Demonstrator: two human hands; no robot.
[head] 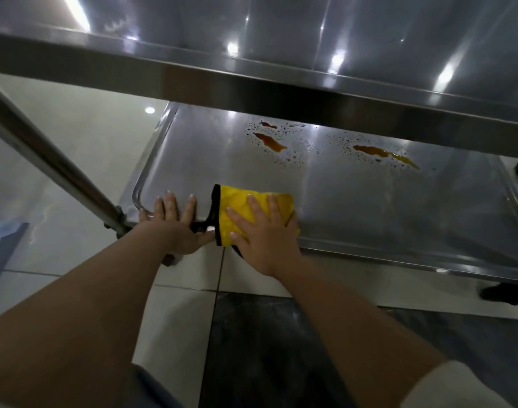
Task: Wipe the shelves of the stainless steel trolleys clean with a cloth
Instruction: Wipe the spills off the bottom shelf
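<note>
A yellow cloth [237, 207] with a black edge lies folded on the lower shelf [369, 201] of a stainless steel trolley, near its front left. My right hand [260, 231] presses flat on the cloth with fingers spread. My left hand [175, 222] rests flat on the shelf's front left corner, just left of the cloth, holding nothing. Brown and orange sauce stains [271, 141] with small droplets sit farther back on the shelf, and a second streak [384, 153] lies to the right.
The trolley's upper shelf [310, 39] overhangs the back of the lower one. A slanted steel post [45, 163] rises at the left. A black caster [505, 294] stands at the right on the tiled floor [187, 313]. A blue object [1, 248] lies at the far left.
</note>
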